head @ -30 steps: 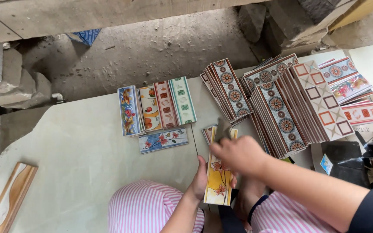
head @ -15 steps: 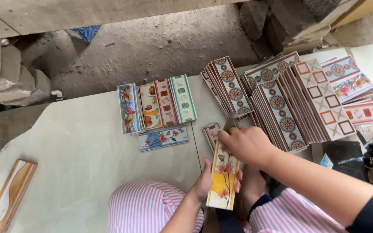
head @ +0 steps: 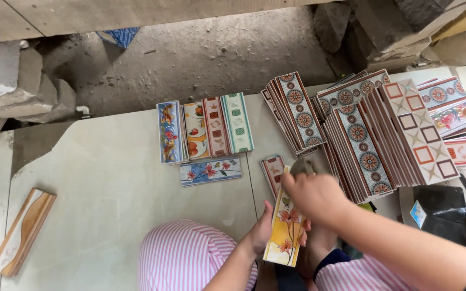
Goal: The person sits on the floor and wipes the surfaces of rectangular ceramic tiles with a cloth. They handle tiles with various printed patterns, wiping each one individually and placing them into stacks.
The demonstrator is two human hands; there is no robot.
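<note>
A: Since half a second ago the right hand (head: 311,195) has slid nearer along the yellow flower tile (head: 286,229), and the grey pad (head: 302,165) it presses now sits at the tile's far end, blurred.

B: And the left hand (head: 262,233)?

A: It grips the tile's left edge, thumb up the side, holding it tilted on edge between the pink-striped knees (head: 190,253). The right hand is curled, knuckles up, fingers closed on the pad.

B: What lies past it?

A: One reddish border tile (head: 272,171) flat on the pale slab (head: 109,183), just beyond the yellow one. Further left, a row of four narrow tiles side by side: blue fish tile (head: 169,132), fruit tile (head: 196,131), red-square tile (head: 215,127), green-spiral tile (head: 238,123). One blue blossom tile (head: 209,171) lies crosswise under them.

B: On the right?

A: Fanned stacks of medallion tiles (head: 361,141), too many to count, then a star-patterned stack (head: 422,132). At the near left, one cream and brown moulded tile (head: 22,231).
</note>
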